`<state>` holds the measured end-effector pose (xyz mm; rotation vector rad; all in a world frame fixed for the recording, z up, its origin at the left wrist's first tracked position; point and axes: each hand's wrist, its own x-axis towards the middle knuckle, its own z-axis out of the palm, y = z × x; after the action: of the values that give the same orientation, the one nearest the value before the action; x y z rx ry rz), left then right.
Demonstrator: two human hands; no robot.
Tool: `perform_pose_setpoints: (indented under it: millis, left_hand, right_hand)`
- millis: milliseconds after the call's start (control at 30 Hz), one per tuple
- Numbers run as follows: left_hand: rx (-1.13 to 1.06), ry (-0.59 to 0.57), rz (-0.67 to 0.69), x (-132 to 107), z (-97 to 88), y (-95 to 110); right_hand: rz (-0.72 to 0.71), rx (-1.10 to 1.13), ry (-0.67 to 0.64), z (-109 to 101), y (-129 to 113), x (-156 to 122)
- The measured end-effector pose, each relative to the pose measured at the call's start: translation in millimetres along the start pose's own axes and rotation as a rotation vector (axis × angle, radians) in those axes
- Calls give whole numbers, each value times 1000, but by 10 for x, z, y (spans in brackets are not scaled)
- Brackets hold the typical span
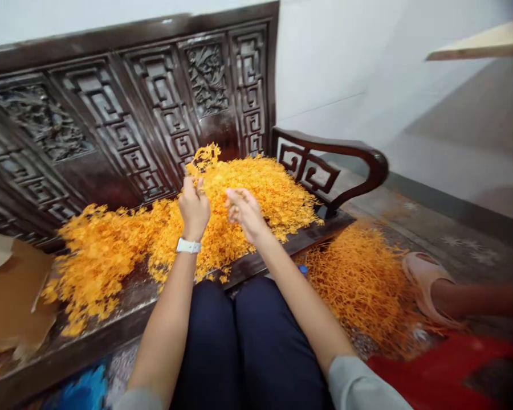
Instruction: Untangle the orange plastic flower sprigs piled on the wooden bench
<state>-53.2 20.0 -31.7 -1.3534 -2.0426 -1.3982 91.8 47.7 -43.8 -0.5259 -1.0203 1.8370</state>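
Note:
My left hand (pixel 194 209), with a white band at the wrist, is closed on an orange artificial flower sprig (pixel 206 159) whose small blossoms stick up above the fingers. Just to the right, my right hand (pixel 245 213) is raised with its fingers curled together. Whether anything sits between those fingertips I cannot make out. Both hands are over a big heap of similar orange flower pieces (pixel 269 188) spread along the seat of a dark wooden bench (pixel 141 285).
A carved backrest (pixel 102 114) and a curved armrest (pixel 359 151) border the heap. Thin orange stems (pixel 359 279) lie piled on the floor at right, beside another person's sandalled foot (pixel 427 285). A cardboard box (pixel 12 290) stands left. Blue plastic (pixel 85 390) and red material (pixel 448 364) are lower down.

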Motion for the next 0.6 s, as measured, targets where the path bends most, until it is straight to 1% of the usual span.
perform_pose_setpoints:
  millis: [100, 167, 233, 300, 333, 400, 433, 467, 500, 533, 600]
  left_hand:
    - [183, -51, 173, 2, -68, 96]
    - [237, -89, 289, 16, -84, 99]
    - [230, -71, 303, 21, -100, 102]
    - [158, -26, 236, 19, -101, 111]
    - [90, -15, 191, 22, -83, 106]
    - [-106, -13, 90, 45, -3, 50]
    - [-221, -16, 26, 61, 50, -6]
    - [-330, -5, -53, 76, 99, -79]
    - [-429, 9, -140, 88, 138, -166]
    - [-512, 38, -234, 92, 161, -260]
    - [-623, 87, -389, 77, 158, -455]
  right_hand:
    - [-67, -13, 14, 37, -27, 53]
    - [-168, -25, 34, 11, -28, 117]
    - [-306, -89, 99, -34, -12, 135]
    - [-446, -217, 146, -70, 32, 85]
    - [-514, -306, 128, -75, 61, 41]
    - [-672, -497, 12, -53, 105, -76]
    - [-757, -566, -52, -26, 105, -150]
    - [-833, -587, -93, 7, 79, -237]
    - [-891, -555, -102, 43, 24, -337]
    - [-935, -475, -83, 75, -63, -449]
    - [-980, -260, -32, 114, -317, -686]
